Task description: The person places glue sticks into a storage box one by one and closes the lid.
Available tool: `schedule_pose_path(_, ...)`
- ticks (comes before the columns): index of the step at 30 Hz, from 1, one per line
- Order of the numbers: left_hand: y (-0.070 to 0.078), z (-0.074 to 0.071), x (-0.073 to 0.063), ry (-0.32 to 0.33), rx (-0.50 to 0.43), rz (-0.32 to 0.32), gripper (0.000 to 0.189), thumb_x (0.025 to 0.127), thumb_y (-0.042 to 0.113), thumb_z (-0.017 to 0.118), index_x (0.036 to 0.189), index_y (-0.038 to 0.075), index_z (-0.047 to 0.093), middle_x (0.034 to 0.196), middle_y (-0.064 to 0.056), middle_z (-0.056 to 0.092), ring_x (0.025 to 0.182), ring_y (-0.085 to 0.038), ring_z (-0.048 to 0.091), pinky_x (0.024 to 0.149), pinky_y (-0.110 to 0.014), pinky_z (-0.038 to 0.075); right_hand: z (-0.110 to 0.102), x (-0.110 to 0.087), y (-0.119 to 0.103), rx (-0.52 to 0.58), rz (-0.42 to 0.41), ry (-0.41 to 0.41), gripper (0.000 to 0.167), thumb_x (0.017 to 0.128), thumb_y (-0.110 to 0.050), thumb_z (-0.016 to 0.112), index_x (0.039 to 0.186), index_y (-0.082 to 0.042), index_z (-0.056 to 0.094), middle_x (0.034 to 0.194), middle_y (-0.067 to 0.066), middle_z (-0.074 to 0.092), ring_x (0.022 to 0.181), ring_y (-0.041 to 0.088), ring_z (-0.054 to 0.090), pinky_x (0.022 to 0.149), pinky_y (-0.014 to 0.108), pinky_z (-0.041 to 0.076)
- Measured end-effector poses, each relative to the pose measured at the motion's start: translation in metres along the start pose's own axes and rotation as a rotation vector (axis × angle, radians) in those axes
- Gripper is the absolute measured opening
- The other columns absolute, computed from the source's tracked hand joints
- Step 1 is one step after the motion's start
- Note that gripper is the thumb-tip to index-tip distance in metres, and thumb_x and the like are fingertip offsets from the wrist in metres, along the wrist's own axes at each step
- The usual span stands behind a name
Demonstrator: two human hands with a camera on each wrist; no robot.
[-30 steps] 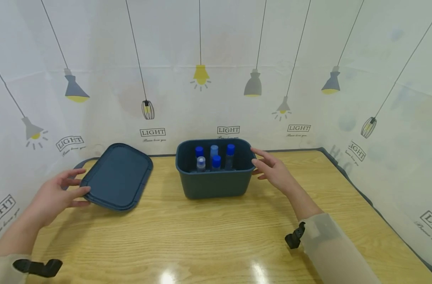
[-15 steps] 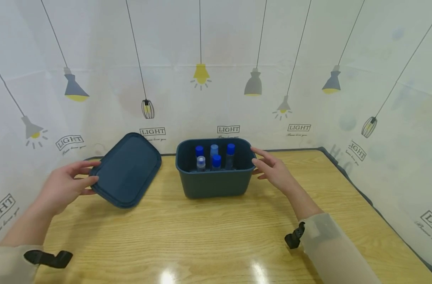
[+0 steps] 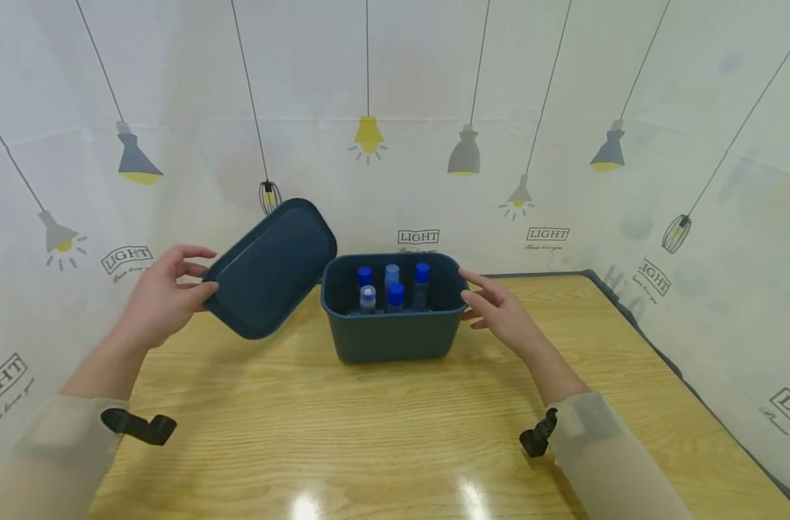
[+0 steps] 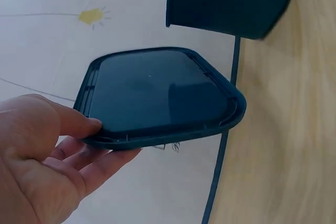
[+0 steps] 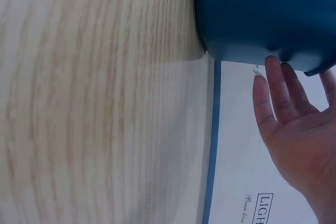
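My left hand [image 3: 170, 292] pinches one end of a dark blue lid [image 3: 274, 267], thumb on one face and fingers on the other. The lid is tilted and raised above the table, its far corner close to the left rim of a dark blue storage bin [image 3: 395, 339]. In the left wrist view the lid's recessed face [image 4: 152, 93] shows. Several small clear bottles with blue or clear caps, one a blue-capped bottle [image 3: 421, 285], stand upright inside the bin. My right hand [image 3: 507, 318] rests its extended fingertips against the bin's right end; in the right wrist view the fingers [image 5: 281, 93] reach its wall.
The bin stands near the back edge of a wood-grain table [image 3: 343, 433]. Behind and beside it hangs a pale backdrop [image 3: 317, 87] printed with lamps. Black straps [image 3: 138, 426] sit on both wrists.
My left hand has lifted the lid up and to the right, toward the bin, tilting it more steeply. The right hand, the bin and the bottles have stayed in place.
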State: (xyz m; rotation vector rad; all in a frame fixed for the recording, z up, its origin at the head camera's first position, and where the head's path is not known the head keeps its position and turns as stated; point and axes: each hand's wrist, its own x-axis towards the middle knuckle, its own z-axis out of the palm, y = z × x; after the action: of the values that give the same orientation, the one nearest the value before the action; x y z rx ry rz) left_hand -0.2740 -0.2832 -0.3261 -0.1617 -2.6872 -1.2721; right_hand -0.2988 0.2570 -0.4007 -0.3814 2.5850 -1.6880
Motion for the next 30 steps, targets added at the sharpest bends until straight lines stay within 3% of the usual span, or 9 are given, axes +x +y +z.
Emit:
schedule_pose_path(3, 0.014, 0.006, 0.009, 0.03, 0.02, 0.02, 0.046, 0.111, 0.012, 0.063, 0.157, 0.011, 0.054, 0.135, -0.022, 0.061, 0.12, -0.043, 0.076, 0.077, -0.022, 0.062, 0.0, 0.0, 0.001, 0.002, 0.0, 0.003, 0.058, 0.115, -0.045, 0.058, 0.17, -0.034, 0.044, 0.149, 0.023, 0.066, 0.123, 0.042, 0.074, 0.098, 0.047, 0.063)
schedule_pose_path(7, 0.033, 0.014, 0.021, 0.06, 0.019, 0.041, 0.043, 0.112, 0.014, 0.062, 0.155, 0.014, 0.058, 0.137, -0.022, 0.062, 0.13, -0.047, 0.07, 0.073, -0.019, 0.056, 0.0, 0.0, 0.001, 0.006, -0.004, 0.005, 0.058, 0.115, -0.045, 0.058, 0.17, -0.034, 0.044, 0.15, 0.022, 0.066, 0.123, 0.043, 0.074, 0.099, 0.048, 0.062)
schedule_pose_path(12, 0.056, 0.026, 0.035, 0.098, -0.009, 0.066, 0.039, 0.112, 0.015, 0.062, 0.151, 0.016, 0.064, 0.141, -0.021, 0.062, 0.138, -0.045, 0.066, 0.069, -0.025, 0.05, 0.0, 0.0, 0.002, 0.011, -0.003, 0.009, 0.058, 0.115, -0.046, 0.057, 0.17, -0.035, 0.044, 0.15, 0.022, 0.066, 0.124, 0.044, 0.073, 0.1, 0.049, 0.062)
schedule_pose_path(14, 0.066, 0.031, 0.04, 0.115, -0.029, 0.085, 0.036, 0.112, 0.015, 0.063, 0.148, 0.017, 0.067, 0.142, -0.019, 0.063, 0.14, -0.043, 0.066, 0.072, -0.023, 0.05, 0.0, 0.0, 0.003, 0.014, -0.002, 0.011, 0.058, 0.115, -0.046, 0.057, 0.17, -0.035, 0.044, 0.149, 0.022, 0.066, 0.124, 0.044, 0.073, 0.1, 0.048, 0.062)
schedule_pose_path(17, 0.079, 0.041, 0.046, 0.141, -0.044, 0.137, 0.034, 0.112, 0.014, 0.063, 0.145, 0.016, 0.071, 0.143, -0.017, 0.066, 0.138, -0.041, 0.068, 0.078, -0.02, 0.05, 0.001, 0.0, 0.003, 0.02, -0.004, 0.011, 0.058, 0.115, -0.046, 0.057, 0.17, -0.036, 0.044, 0.148, 0.022, 0.067, 0.124, 0.046, 0.072, 0.099, 0.048, 0.062)
schedule_pose_path(22, 0.096, 0.059, 0.053, 0.171, -0.074, 0.236, 0.03, 0.11, 0.007, 0.064, 0.138, 0.01, 0.076, 0.14, -0.016, 0.069, 0.132, -0.038, 0.071, 0.076, -0.016, 0.047, 0.001, 0.0, 0.002, 0.028, -0.003, 0.012, 0.058, 0.115, -0.047, 0.057, 0.17, -0.037, 0.044, 0.149, 0.021, 0.067, 0.124, 0.045, 0.072, 0.1, 0.049, 0.062)
schedule_pose_path(25, 0.102, 0.071, 0.057, 0.197, -0.067, 0.29, 0.028, 0.11, 0.004, 0.064, 0.133, 0.007, 0.079, 0.135, -0.016, 0.073, 0.128, -0.036, 0.073, 0.085, -0.022, 0.053, 0.002, 0.0, 0.002, 0.03, 0.002, 0.014, 0.057, 0.114, -0.047, 0.057, 0.169, -0.037, 0.044, 0.149, 0.021, 0.067, 0.123, 0.043, 0.073, 0.101, 0.049, 0.062)
schedule_pose_path(30, 0.109, 0.09, 0.062, 0.232, -0.092, 0.372, 0.025, 0.108, 0.0, 0.065, 0.126, 0.004, 0.081, 0.129, -0.017, 0.076, 0.125, -0.034, 0.074, 0.105, -0.05, 0.059, 0.002, 0.0, 0.002, 0.031, 0.009, 0.015, 0.057, 0.114, -0.048, 0.058, 0.169, -0.036, 0.045, 0.149, 0.021, 0.067, 0.123, 0.042, 0.074, 0.101, 0.049, 0.062)
